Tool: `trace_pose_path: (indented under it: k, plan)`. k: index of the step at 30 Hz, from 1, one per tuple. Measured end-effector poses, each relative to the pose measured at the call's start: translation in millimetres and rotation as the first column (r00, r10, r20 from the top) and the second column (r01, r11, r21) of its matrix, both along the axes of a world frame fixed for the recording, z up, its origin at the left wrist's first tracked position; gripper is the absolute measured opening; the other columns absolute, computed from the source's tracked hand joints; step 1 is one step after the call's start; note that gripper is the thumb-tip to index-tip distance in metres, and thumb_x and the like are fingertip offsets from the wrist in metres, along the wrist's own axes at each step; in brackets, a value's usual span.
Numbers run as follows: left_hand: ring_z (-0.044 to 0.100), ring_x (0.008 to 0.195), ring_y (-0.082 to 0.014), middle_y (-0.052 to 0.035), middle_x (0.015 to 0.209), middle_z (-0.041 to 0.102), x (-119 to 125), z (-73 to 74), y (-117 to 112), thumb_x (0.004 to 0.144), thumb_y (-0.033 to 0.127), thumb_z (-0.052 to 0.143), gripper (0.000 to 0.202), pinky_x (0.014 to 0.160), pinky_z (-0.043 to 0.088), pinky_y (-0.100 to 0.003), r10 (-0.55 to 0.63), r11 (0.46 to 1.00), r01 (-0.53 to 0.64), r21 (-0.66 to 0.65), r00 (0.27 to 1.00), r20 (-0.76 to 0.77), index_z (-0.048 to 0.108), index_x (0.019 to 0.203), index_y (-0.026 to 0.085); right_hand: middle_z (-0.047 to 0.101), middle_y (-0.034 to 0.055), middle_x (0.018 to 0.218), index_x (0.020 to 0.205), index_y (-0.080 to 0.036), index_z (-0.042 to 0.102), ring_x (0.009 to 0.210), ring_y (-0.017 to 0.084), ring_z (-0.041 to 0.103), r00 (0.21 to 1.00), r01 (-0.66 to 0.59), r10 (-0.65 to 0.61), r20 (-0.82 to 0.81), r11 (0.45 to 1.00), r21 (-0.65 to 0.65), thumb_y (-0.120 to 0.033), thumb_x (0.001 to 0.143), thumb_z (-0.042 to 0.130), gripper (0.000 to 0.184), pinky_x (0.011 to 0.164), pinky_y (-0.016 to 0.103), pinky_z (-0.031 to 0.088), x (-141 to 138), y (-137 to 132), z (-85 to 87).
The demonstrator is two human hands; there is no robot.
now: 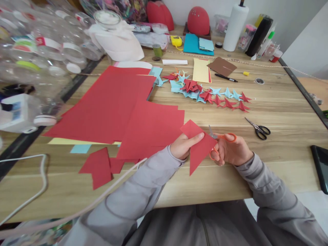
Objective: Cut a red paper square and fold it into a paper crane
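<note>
My left hand grips a piece of red paper, thumb on top, above the front of the table. In my right hand is a pair of scissors with orange handles, fingers through the loops. The scissor blades are parted at the paper's right edge, one blade showing above it and the other hidden. Left of my hands lie large red sheets in a stack. Smaller red paper pieces rest nearer the front edge.
Folded red and light blue paper cranes lie beyond my hands. Black-handled scissors lie to the right, and a black device at the right edge. Plastic bottles crowd the left. A white cable crosses the front left.
</note>
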State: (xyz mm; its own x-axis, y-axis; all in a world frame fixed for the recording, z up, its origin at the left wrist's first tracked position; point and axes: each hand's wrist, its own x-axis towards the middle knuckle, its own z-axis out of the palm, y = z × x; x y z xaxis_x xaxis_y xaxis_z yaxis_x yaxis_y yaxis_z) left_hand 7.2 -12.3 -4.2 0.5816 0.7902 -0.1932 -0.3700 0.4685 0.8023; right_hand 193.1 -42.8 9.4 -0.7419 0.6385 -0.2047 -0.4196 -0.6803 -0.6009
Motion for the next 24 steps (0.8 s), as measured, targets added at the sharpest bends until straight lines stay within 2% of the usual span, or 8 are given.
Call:
trace_pose_path:
  k: [3, 6, 10, 14, 20, 24]
  plan:
    - [0.062, 0.058, -0.0130, -0.0034, 0.064, 0.067, 0.2, 3.6, 2.3, 0.071, 0.034, 0.073, 0.024, 0.058, 0.048, -0.023, 0.059, 0.992, -0.056, -0.117, 0.998, 0.020, 0.064, 0.071, 0.012, 0.067, 0.0052, 0.065, 0.089, -0.015, 0.055, 0.048, 0.015, 0.058, 0.999, 0.037, -0.037, 0.030, 0.999, -0.011, -0.047, 0.081, 0.047, 0.034, 0.045, 0.024, 0.038, 0.7, -0.9, -0.3]
    - [0.061, 0.056, -0.0119, -0.0025, 0.063, 0.067, 0.5, 1.7, 2.5, 0.069, 0.031, 0.075, 0.023, 0.056, 0.048, -0.021, 0.041, 0.988, -0.030, -0.151, 0.997, 0.066, 0.063, 0.074, 0.012, 0.067, 0.0054, 0.065, 0.086, -0.015, 0.056, 0.047, 0.014, 0.057, 0.999, 0.017, -0.016, 0.039, 1.000, -0.019, -0.049, 0.080, 0.048, 0.036, 0.044, 0.024, 0.037, 0.9, -1.7, -1.3]
    - [0.062, 0.058, -0.0130, -0.0035, 0.066, 0.068, 0.8, -2.0, 0.1, 0.068, 0.028, 0.076, 0.020, 0.057, 0.048, -0.022, 0.025, 0.994, -0.018, -0.105, 0.998, 0.065, 0.064, 0.074, 0.013, 0.066, 0.0070, 0.065, 0.080, -0.012, 0.058, 0.047, 0.014, 0.056, 0.998, -0.048, 0.048, 0.041, 0.999, -0.007, -0.052, 0.078, 0.049, 0.042, 0.046, 0.025, 0.038, 0.3, -2.0, -0.6]
    - [0.063, 0.060, -0.0142, -0.0043, 0.065, 0.068, -0.2, -0.5, -0.1, 0.071, 0.030, 0.073, 0.020, 0.060, 0.049, -0.023, 0.012, 0.999, -0.010, -0.042, 0.999, 0.039, 0.065, 0.074, 0.012, 0.066, 0.0072, 0.064, 0.079, -0.012, 0.059, 0.049, 0.014, 0.057, 1.000, -0.021, 0.021, 0.019, 1.000, -0.010, -0.051, 0.077, 0.052, 0.040, 0.048, 0.025, 0.039, 0.5, -1.5, 1.5]
    - [0.067, 0.071, -0.0200, -0.0075, 0.072, 0.070, -3.5, -1.3, 1.2, 0.069, 0.037, 0.074, 0.027, 0.063, 0.050, -0.027, -0.046, 0.999, 0.046, 0.027, 0.999, -0.010, 0.068, 0.077, 0.012, 0.063, 0.0070, 0.058, 0.073, -0.013, 0.058, 0.047, 0.015, 0.056, 1.000, -0.020, 0.020, 0.012, 0.998, -0.066, -0.054, 0.082, 0.042, 0.045, 0.047, 0.025, 0.039, 1.1, -2.2, -0.1]
    - [0.066, 0.071, -0.0198, -0.0081, 0.073, 0.071, -3.5, -4.8, 0.6, 0.069, 0.039, 0.073, 0.028, 0.065, 0.050, -0.028, -0.047, 0.996, 0.051, 0.075, 0.998, -0.051, 0.068, 0.076, 0.012, 0.065, 0.0069, 0.060, 0.078, -0.012, 0.058, 0.050, 0.016, 0.058, 0.998, -0.032, 0.028, -0.057, 0.997, -0.073, -0.053, 0.081, 0.046, 0.043, 0.050, 0.026, 0.041, -1.0, -2.8, -2.7]
